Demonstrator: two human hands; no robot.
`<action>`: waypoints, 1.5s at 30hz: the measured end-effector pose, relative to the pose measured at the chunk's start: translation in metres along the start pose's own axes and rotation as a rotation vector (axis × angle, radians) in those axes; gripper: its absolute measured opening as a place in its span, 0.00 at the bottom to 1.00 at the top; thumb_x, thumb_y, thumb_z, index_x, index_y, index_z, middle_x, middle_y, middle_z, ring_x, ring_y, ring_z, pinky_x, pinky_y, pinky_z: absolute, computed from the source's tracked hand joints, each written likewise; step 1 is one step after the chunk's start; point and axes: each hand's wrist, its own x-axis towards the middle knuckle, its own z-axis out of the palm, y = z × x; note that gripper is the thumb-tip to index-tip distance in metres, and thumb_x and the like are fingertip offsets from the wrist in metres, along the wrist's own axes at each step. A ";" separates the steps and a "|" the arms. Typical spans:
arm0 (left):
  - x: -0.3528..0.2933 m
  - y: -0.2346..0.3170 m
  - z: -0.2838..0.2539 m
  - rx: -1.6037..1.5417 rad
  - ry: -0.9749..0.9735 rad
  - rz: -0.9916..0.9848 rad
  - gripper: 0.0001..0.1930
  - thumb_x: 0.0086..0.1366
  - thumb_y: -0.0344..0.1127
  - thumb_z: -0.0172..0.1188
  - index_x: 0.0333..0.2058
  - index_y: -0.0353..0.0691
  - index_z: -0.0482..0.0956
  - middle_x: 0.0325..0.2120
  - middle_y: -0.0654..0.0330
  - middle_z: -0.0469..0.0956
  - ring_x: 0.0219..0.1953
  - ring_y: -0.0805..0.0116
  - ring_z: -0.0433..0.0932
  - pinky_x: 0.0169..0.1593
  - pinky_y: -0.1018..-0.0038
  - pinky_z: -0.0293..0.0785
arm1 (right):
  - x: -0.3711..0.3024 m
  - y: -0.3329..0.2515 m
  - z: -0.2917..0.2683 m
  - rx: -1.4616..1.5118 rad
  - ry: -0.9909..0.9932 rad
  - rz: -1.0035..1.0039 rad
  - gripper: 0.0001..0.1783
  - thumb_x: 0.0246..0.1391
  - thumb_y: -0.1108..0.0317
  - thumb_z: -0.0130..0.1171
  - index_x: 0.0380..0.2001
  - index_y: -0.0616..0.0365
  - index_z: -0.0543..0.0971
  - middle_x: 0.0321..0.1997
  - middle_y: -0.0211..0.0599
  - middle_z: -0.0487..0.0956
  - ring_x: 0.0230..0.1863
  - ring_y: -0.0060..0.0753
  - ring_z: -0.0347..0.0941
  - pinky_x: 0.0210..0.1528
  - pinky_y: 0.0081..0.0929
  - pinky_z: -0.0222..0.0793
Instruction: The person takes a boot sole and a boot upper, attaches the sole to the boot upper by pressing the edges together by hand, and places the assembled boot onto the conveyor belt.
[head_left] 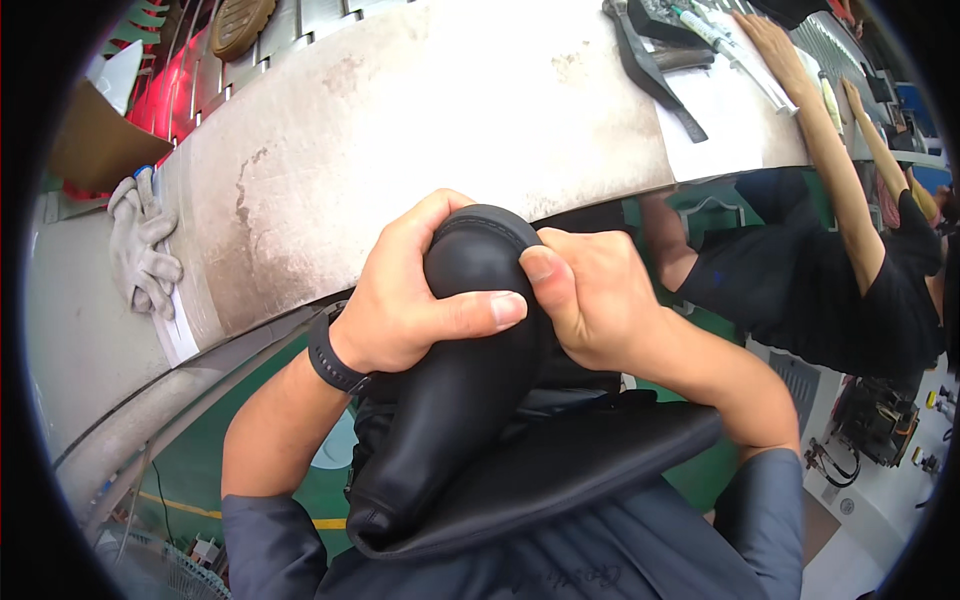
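A black leather boot (460,390) lies against my body, its rounded toe pointing up at the near edge of the worktable (300,190). My left hand (400,290) is closed round the left side of the toe, with the thumb laid across its top. From the right, my right hand (595,290) grips the toe's other side, its thumb pressed near the stitched rim. The boot's shaft (600,460) spreads to the right across my lap. My fingers under the toe are hidden.
Grey work gloves (145,245) lie at the table's left. A brown shoe sole (240,25) rests on the slatted conveyor (310,20) beyond. Black-headed tools (655,70) and a syringe (735,55) lie at the far right. A co-worker's arm (825,165) reaches in there.
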 end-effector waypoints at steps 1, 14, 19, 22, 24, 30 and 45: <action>0.001 -0.002 0.001 -0.018 -0.005 0.000 0.31 0.55 0.39 0.82 0.53 0.33 0.77 0.44 0.60 0.83 0.45 0.74 0.81 0.54 0.73 0.79 | -0.001 0.003 0.005 0.287 0.027 0.038 0.32 0.79 0.46 0.48 0.27 0.61 0.76 0.19 0.45 0.73 0.22 0.45 0.76 0.26 0.39 0.71; 0.002 -0.002 0.001 -0.092 -0.059 -0.010 0.32 0.55 0.40 0.82 0.54 0.34 0.77 0.45 0.59 0.83 0.47 0.73 0.80 0.56 0.71 0.78 | -0.013 0.002 0.017 0.806 -0.023 0.125 0.41 0.81 0.38 0.36 0.23 0.61 0.72 0.19 0.30 0.71 0.27 0.20 0.69 0.30 0.31 0.69; -0.001 0.005 -0.002 0.034 -0.029 0.007 0.32 0.55 0.44 0.83 0.53 0.35 0.77 0.45 0.59 0.82 0.48 0.72 0.79 0.56 0.71 0.77 | -0.003 -0.010 -0.001 0.131 0.048 -0.005 0.32 0.80 0.50 0.46 0.21 0.58 0.74 0.19 0.49 0.76 0.21 0.63 0.75 0.22 0.51 0.69; -0.002 0.005 -0.002 0.067 -0.030 0.026 0.33 0.56 0.43 0.83 0.54 0.35 0.78 0.47 0.58 0.83 0.49 0.72 0.80 0.57 0.71 0.77 | -0.010 -0.009 0.013 0.256 0.184 0.016 0.30 0.80 0.52 0.47 0.21 0.59 0.72 0.20 0.50 0.73 0.22 0.61 0.74 0.24 0.48 0.68; -0.003 0.008 -0.004 0.084 -0.066 0.054 0.34 0.56 0.42 0.83 0.56 0.34 0.77 0.47 0.58 0.83 0.49 0.72 0.80 0.58 0.71 0.77 | -0.015 -0.006 0.017 0.421 0.193 0.017 0.28 0.79 0.54 0.49 0.24 0.61 0.72 0.23 0.53 0.73 0.25 0.60 0.76 0.27 0.47 0.68; -0.017 0.043 -0.032 -0.079 0.203 0.321 0.31 0.60 0.42 0.81 0.55 0.34 0.75 0.44 0.59 0.84 0.46 0.71 0.83 0.53 0.71 0.81 | -0.054 -0.017 0.014 0.192 0.183 -0.195 0.34 0.61 0.63 0.70 0.67 0.66 0.74 0.50 0.52 0.84 0.47 0.56 0.84 0.48 0.40 0.82; 0.053 0.047 -0.089 -0.236 0.129 0.301 0.42 0.83 0.66 0.35 0.69 0.28 0.70 0.64 0.40 0.78 0.70 0.50 0.75 0.72 0.58 0.72 | -0.096 0.030 0.116 0.982 0.171 0.499 0.38 0.78 0.62 0.57 0.82 0.59 0.56 0.81 0.54 0.64 0.79 0.49 0.66 0.78 0.38 0.64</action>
